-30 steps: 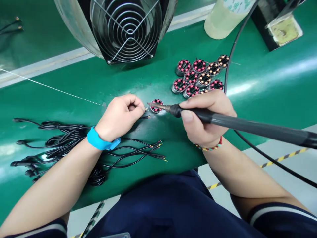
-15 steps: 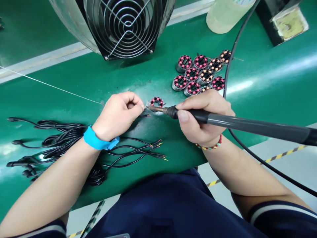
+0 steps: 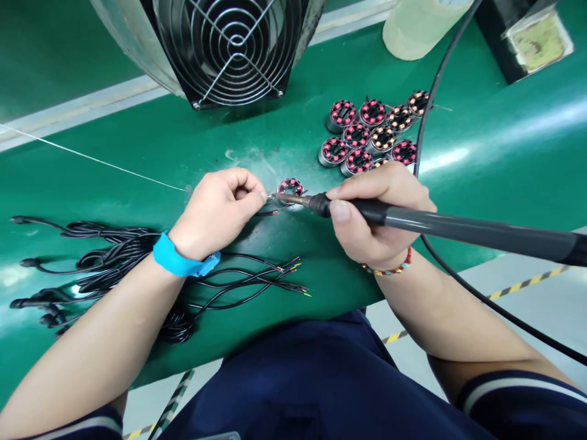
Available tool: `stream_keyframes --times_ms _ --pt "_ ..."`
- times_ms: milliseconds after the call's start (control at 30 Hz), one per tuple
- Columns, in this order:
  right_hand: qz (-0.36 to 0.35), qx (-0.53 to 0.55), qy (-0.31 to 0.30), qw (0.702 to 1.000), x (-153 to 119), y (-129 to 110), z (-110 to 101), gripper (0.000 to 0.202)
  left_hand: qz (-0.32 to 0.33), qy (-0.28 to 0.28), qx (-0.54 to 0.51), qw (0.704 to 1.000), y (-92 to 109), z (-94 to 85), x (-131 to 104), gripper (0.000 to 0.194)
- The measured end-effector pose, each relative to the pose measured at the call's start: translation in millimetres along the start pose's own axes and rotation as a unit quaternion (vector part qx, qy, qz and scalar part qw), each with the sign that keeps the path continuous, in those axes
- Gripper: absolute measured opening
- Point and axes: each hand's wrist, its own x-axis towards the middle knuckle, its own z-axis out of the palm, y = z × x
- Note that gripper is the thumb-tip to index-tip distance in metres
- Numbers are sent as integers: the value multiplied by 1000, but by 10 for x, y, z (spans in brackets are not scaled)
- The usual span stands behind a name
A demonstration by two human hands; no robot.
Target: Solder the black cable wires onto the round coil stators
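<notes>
Left hand (image 3: 224, 205) pinched, right hand (image 3: 383, 214) curled, both forearms (image 3: 121, 327) angled inward

On the counter (image 3: 330, 281), single wound ring (image 3: 290, 183) before the fan (image 3: 236, 44), toward its right; ring cluster (image 3: 356, 135), front right; cables (image 3: 119, 244), front left; tape roll (image 3: 415, 27), right.

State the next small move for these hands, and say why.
Probably hold the left hand steady and let the soldering iron settle lightly on the wire end. The left fingertips pinch that end, and the right hand has the iron's tip right beside it, in front of the wound ring; whether they touch is too small to tell.
</notes>
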Motion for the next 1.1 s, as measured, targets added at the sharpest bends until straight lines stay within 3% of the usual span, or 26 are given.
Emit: stream_keyframes --times_ms 167,400,533,767,1100 --pt "22 9 14 1000 15 3 -3 7 11 5 6 1000 -19 -1 2 8" --pt "104 55 -109 987 16 10 56 31 10 8 11 1000 -19 2 9 9" --pt "169 112 -137 970 -23 9 122 33 20 4 6 1000 -41 -1 8 9" --pt "72 2 -199 977 5 86 273 27 26 8 19 999 -56 -10 5 9" --pt "74 -12 -178 981 -19 87 339 33 48 2 1 999 -64 -40 -15 9"
